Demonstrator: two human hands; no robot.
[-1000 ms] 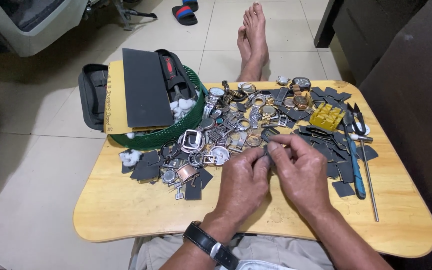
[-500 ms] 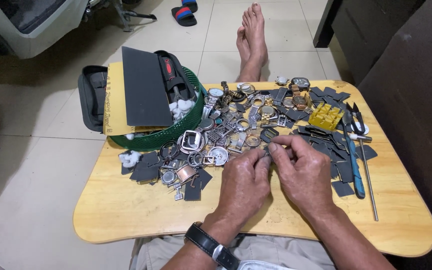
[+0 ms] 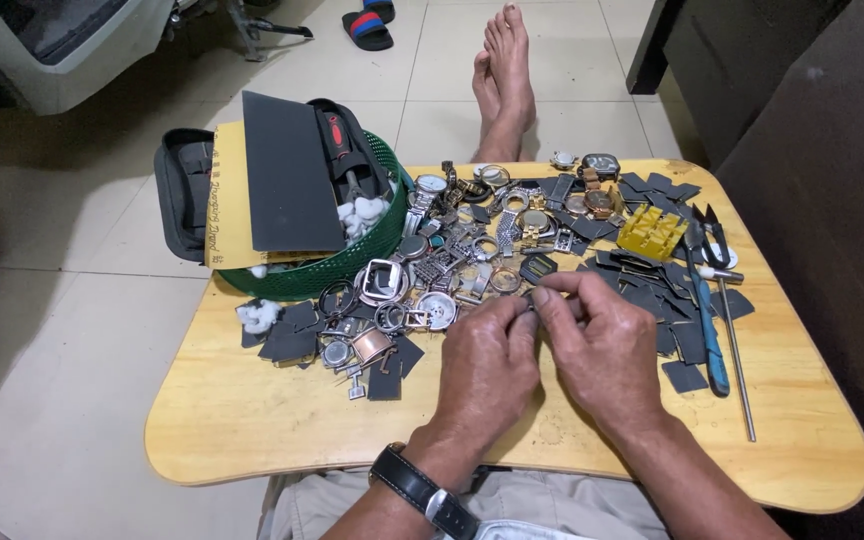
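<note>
From my feed, the biggest thing in view is the low wooden table (image 3: 252, 420), pale and round-cornered, set over a tiled floor. On its far left corner sits a green mesh basket (image 3: 347, 262) with a flat grey board (image 3: 287, 185) leaning across it and a red-handled tool (image 3: 337, 133) tucked beside white bits of padding. A black pouch (image 3: 180, 190) hangs off the table edge just beside the basket.

Across the middle I see a spread of watch cases and bezels (image 3: 452, 250), mostly silver, some gold, mixed with dark grey cut squares (image 3: 287, 345). Toward the right lie a yellow plastic block (image 3: 650, 232), a blue-handled tool (image 3: 710, 340), a thin metal rod (image 3: 737, 350) and small black snips (image 3: 714, 225), all near one another.

My left hand (image 3: 484, 370) (black watch on its wrist) and right hand (image 3: 607, 350) meet just in front of the pile, fingertips touching. Both are pinched closed on a small dark part (image 3: 529, 299) held between thumbs and forefingers, just above the table; it is too small for me to say what it is. The rest of the fingers curl inward. Beyond the table's far edge a pair of bare feet (image 3: 504, 80) rests on the floor, and a sandal (image 3: 365, 28) lies farther off.
</note>
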